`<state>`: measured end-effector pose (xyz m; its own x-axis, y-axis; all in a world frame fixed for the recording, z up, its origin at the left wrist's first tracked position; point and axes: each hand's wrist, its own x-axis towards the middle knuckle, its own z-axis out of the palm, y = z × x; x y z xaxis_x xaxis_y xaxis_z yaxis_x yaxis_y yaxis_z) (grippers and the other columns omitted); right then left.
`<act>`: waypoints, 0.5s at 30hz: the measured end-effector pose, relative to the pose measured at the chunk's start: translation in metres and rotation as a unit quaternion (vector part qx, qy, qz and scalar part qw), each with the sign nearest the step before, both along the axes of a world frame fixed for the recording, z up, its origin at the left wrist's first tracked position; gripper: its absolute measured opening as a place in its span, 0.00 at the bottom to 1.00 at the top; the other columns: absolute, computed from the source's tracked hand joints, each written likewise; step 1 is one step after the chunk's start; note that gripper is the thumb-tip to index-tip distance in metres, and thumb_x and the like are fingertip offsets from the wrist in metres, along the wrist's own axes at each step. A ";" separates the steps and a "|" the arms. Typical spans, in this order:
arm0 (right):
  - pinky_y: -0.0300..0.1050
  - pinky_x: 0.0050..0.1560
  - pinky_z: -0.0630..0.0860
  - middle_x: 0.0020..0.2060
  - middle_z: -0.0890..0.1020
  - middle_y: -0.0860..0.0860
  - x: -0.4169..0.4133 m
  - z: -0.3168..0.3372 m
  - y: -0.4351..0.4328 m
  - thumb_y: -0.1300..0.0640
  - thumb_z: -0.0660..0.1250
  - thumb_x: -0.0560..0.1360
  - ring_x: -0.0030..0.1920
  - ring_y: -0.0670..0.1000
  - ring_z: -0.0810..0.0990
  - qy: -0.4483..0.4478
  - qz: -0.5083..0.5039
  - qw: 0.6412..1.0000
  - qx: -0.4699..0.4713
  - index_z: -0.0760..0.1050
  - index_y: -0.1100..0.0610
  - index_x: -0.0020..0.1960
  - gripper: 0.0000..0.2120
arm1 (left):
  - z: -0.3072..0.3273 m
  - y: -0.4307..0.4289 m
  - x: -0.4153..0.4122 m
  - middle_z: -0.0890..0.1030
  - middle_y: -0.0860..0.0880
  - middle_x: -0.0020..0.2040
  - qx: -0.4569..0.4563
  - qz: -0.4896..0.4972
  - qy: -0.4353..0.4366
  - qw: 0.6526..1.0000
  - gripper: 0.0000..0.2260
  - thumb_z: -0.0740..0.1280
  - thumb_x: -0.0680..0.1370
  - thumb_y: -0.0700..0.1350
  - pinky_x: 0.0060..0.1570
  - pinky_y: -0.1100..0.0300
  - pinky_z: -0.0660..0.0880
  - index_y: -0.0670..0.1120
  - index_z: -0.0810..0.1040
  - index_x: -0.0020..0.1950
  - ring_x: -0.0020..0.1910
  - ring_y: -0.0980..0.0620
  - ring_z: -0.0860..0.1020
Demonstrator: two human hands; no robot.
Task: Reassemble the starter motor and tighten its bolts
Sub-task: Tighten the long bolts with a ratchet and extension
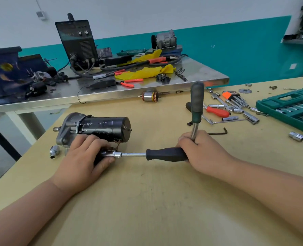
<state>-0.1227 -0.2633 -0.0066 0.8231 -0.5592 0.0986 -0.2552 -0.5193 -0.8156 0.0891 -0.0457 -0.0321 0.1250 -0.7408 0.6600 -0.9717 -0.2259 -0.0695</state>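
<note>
The black starter motor (101, 127) with its grey nose housing lies on its side on the tan table (147, 201). My left hand (83, 158) grips the solenoid part at the motor's near side. A socket driver (165, 154) with a black handle lies level, its socket end (116, 154) at the part under my left fingers. My right hand (198, 151) grips the driver's handle end together with the steel shank of a green-handled ratchet (197, 103) that stands upright. The bolt itself is hidden.
A loose socket (54, 151) lies left of the motor, another (296, 136) at the right. Wrenches, hex keys and a red screwdriver (217, 111) lie beyond my right hand, beside a green socket case (289, 109). An armature (149, 96) lies near the steel bench (111, 93).
</note>
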 end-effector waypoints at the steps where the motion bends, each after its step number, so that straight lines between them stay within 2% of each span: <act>1: 0.44 0.34 0.65 0.26 0.69 0.51 0.002 0.002 0.000 0.55 0.55 0.79 0.29 0.49 0.68 0.016 -0.006 1.000 0.019 0.70 0.56 0.31 0.18 | 0.000 0.000 0.000 0.78 0.47 0.45 0.002 0.001 -0.002 1.000 0.20 0.52 0.81 0.63 0.48 0.58 0.65 0.48 0.72 0.55 0.48 0.47 0.68; 3: 0.41 0.29 0.65 0.23 0.71 0.51 0.003 0.006 -0.002 0.54 0.56 0.78 0.24 0.49 0.68 0.050 -0.028 0.996 0.067 0.73 0.57 0.34 0.16 | -0.001 0.000 0.000 0.79 0.47 0.46 0.008 0.008 -0.001 1.000 0.23 0.53 0.81 0.63 0.49 0.57 0.66 0.46 0.75 0.54 0.49 0.47 0.68; 5: 0.37 0.23 0.60 0.21 0.71 0.52 0.005 0.010 -0.003 0.53 0.57 0.76 0.19 0.49 0.62 0.091 -0.038 0.987 0.130 0.74 0.59 0.40 0.13 | 0.000 -0.001 -0.001 0.79 0.47 0.46 0.011 0.020 0.011 1.000 0.27 0.52 0.81 0.64 0.51 0.56 0.66 0.42 0.78 0.52 0.50 0.47 0.68; 9: 0.37 0.22 0.56 0.22 0.71 0.55 0.006 0.018 -0.006 0.54 0.58 0.76 0.18 0.51 0.57 0.124 -0.013 0.975 0.186 0.73 0.61 0.44 0.11 | 0.004 -0.001 -0.006 0.80 0.47 0.47 0.019 0.031 0.036 0.999 0.31 0.52 0.79 0.67 0.52 0.58 0.65 0.40 0.79 0.53 0.52 0.48 0.68; 11: 0.37 0.23 0.59 0.23 0.74 0.54 0.002 0.020 -0.006 0.52 0.59 0.78 0.18 0.50 0.62 0.126 0.024 0.980 0.154 0.75 0.59 0.42 0.13 | 0.006 0.001 -0.010 0.79 0.47 0.49 0.017 0.041 0.078 0.996 0.31 0.57 0.76 0.68 0.53 0.60 0.65 0.40 0.78 0.55 0.54 0.50 0.68; 13: 0.38 0.26 0.65 0.25 0.78 0.50 -0.007 0.016 -0.006 0.48 0.57 0.80 0.22 0.45 0.73 0.121 0.055 0.990 0.035 0.76 0.52 0.39 0.16 | 0.015 0.001 -0.009 0.75 0.49 0.53 -0.017 0.064 0.168 0.984 0.27 0.62 0.73 0.64 0.55 0.57 0.68 0.42 0.77 0.58 0.55 0.52 0.68; 14: 0.36 0.28 0.67 0.28 0.80 0.48 -0.012 0.014 -0.007 0.47 0.56 0.80 0.27 0.43 0.77 0.112 0.060 0.991 -0.027 0.77 0.50 0.39 0.17 | 0.023 -0.001 -0.007 0.73 0.50 0.55 -0.040 0.084 0.182 0.979 0.25 0.63 0.73 0.62 0.54 0.53 0.70 0.44 0.76 0.59 0.56 0.51 0.69; 15: 0.34 0.30 0.68 0.30 0.81 0.47 -0.018 0.011 -0.010 0.47 0.55 0.80 0.32 0.42 0.79 0.101 0.057 0.991 -0.062 0.79 0.49 0.40 0.17 | 0.034 -0.005 -0.002 0.73 0.50 0.56 -0.048 0.110 0.148 0.982 0.23 0.62 0.75 0.62 0.53 0.49 0.72 0.46 0.77 0.59 0.57 0.49 0.70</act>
<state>-0.1405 -0.2731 0.0044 0.8907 -0.4545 -0.0122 -0.3395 -0.6470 -0.6827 0.0866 -0.0509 0.0016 0.4710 -0.6113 0.6359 -0.8735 -0.4239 0.2395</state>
